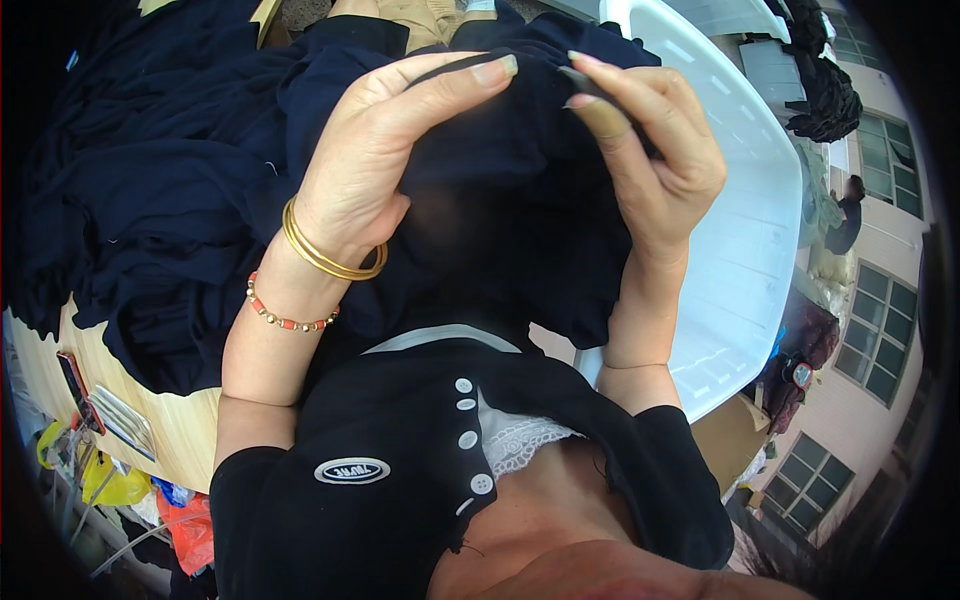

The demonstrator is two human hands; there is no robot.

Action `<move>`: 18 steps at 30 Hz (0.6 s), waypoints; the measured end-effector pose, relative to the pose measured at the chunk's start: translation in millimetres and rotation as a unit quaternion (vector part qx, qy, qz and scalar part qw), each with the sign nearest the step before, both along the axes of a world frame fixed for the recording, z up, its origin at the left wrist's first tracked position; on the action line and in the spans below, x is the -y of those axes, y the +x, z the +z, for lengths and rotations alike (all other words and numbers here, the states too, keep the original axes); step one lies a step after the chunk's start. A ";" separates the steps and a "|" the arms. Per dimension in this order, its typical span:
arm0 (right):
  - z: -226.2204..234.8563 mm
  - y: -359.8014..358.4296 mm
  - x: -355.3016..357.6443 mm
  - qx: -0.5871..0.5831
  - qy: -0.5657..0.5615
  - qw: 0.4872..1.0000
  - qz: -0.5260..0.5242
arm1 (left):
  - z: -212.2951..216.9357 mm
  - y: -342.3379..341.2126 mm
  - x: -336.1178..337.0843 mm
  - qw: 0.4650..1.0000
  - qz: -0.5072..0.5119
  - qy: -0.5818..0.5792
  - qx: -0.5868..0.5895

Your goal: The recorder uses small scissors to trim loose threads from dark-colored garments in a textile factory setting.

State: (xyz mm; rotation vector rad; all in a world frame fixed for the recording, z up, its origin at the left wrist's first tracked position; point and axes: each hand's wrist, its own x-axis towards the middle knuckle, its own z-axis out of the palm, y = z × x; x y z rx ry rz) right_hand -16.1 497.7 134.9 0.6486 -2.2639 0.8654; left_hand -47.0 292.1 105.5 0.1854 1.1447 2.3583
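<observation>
My left hand (375, 140) pinches an edge of dark navy cloth (480, 140) between its thumb and fingers, raised in front of my chest. Level with it on the right, my right hand (650, 150) is closed in a pinch, with tan tape round one fingertip. A small grey pointed thing (574, 76) shows between its fingertips, too little of it to name. The cloth hangs down between both hands onto my lap. Whether the right fingers also touch the cloth I cannot tell.
A heap of navy cloth (150, 200) covers most of the wooden table (190, 425) on my left. A phone-like dark object (80, 392) lies near its edge. A large white plastic tub (740, 230) stands at my right. Coloured bags (185, 530) are at lower left.
</observation>
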 end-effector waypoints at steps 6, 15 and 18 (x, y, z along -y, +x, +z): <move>10.8 12.1 4.9 0.266 -0.116 0.957 -0.006 | 9.8 5.8 0.5 0.999 -0.020 -0.021 -0.024; -4.0 10.2 -10.6 0.072 -0.154 0.977 -0.129 | -2.0 1.8 13.0 0.995 -0.022 -0.078 -0.051; 0.7 6.8 0.4 0.038 -0.120 0.987 -0.099 | -1.7 2.4 12.2 0.996 -0.013 -0.079 -0.050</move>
